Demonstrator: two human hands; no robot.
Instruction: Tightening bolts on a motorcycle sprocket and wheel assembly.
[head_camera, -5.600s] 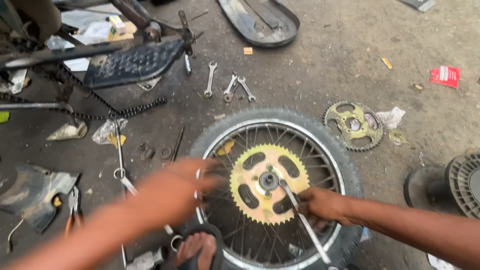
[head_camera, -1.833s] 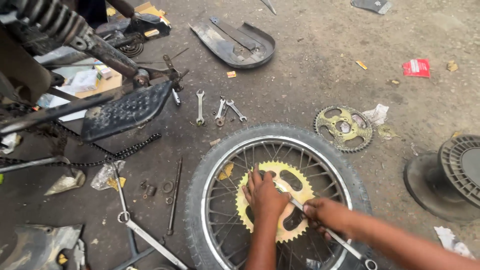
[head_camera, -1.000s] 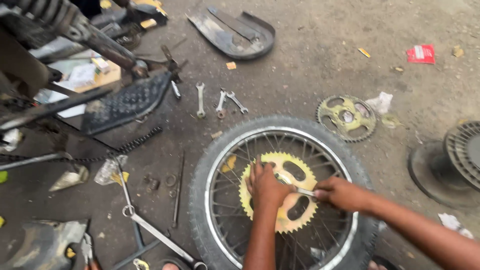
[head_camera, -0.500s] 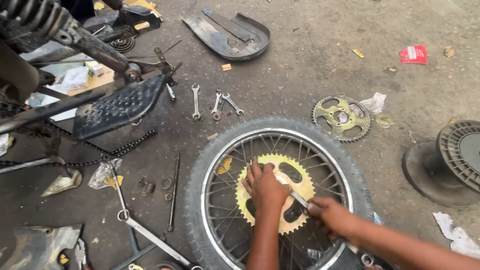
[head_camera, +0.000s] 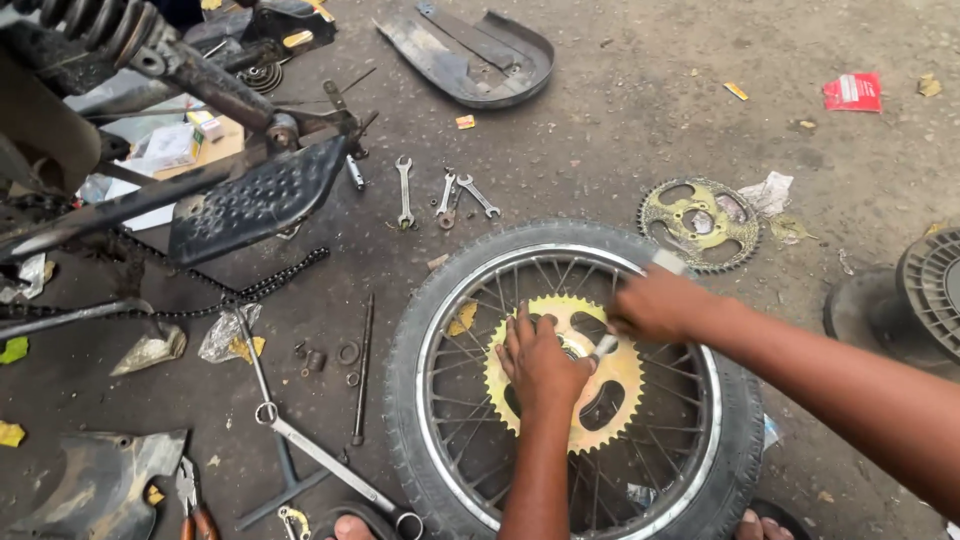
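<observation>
A spoked motorcycle wheel (head_camera: 425, 330) with its tyre lies flat on the ground, a yellow sprocket (head_camera: 622, 385) bolted at its hub. My left hand (head_camera: 538, 360) presses flat on the sprocket near the centre. My right hand (head_camera: 655, 303) grips the handle of a metal wrench (head_camera: 603, 347) whose head sits at the hub. Parts of the sprocket are hidden under both hands.
An old worn sprocket (head_camera: 700, 222) lies beyond the wheel. Three spanners (head_camera: 440, 195), a long rod (head_camera: 362, 368), a cross wrench (head_camera: 300, 450), a drive chain (head_camera: 250, 292), a footrest (head_camera: 255, 195) and motorcycle frame sit left. A chain cover (head_camera: 470, 55) lies far back; a black drum (head_camera: 915, 290) right.
My right hand has swung the wrench handle up from the wheel's lower right to its upper right. My left hand stays pressed on the sprocket.
</observation>
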